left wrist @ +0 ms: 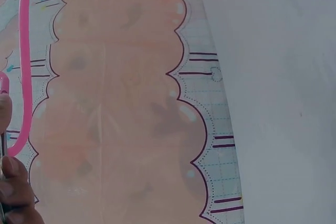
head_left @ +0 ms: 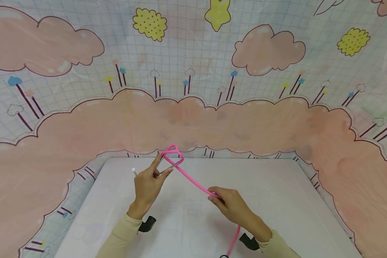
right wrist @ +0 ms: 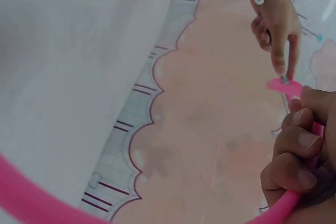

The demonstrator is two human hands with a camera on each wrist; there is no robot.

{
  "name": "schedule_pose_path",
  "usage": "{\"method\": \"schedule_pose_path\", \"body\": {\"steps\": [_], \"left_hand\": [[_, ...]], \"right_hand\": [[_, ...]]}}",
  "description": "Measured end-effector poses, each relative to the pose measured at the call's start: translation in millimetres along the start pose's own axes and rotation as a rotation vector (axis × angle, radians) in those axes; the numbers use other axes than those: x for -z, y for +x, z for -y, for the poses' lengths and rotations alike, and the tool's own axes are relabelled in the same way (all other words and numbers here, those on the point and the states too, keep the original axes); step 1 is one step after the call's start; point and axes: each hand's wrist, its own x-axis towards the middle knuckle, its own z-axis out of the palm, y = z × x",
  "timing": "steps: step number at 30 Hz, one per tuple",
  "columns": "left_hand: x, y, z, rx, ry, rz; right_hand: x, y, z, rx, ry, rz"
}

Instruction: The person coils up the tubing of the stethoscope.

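Note:
A thick pink cord (head_left: 193, 181) is looped at its far end and stretches down to my right hand (head_left: 233, 205). The right thumb and fingers pinch it, and the right wrist view shows several fingers (right wrist: 296, 148) curled round it. My left hand (head_left: 147, 186) is up at the loop, index finger and thumb spread apart there. Thin silvery metal shows between these fingertips, and a white-ended rod (head_left: 134, 172) sticks out behind the hand. Its round white end (right wrist: 259, 0) shows in the right wrist view; the palm hides its middle. I cannot tell what tool it is.
A white table (head_left: 187, 222) lies below both hands. Behind it hangs a cloth (head_left: 193, 122) printed with clouds. The cord's tail (head_left: 234, 239) drops from my right hand to the bottom edge, beside a small dark ring (head_left: 224, 256). Black straps (head_left: 249, 242) show at both wrists.

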Motion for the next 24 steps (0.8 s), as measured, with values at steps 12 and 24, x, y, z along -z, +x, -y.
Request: {"method": "schedule_pose_path", "body": {"steps": [12,24], "left_hand": [[2.0,-4.8,-2.4,-0.003,0.057,0.122],[-6.6,-14.9,-6.6,-0.004,0.08,0.196]], "right_hand": [[16.3,8,5,0.258,-0.097,-0.106],[30.2,18,11,0.366,-0.153,-0.156]]}}
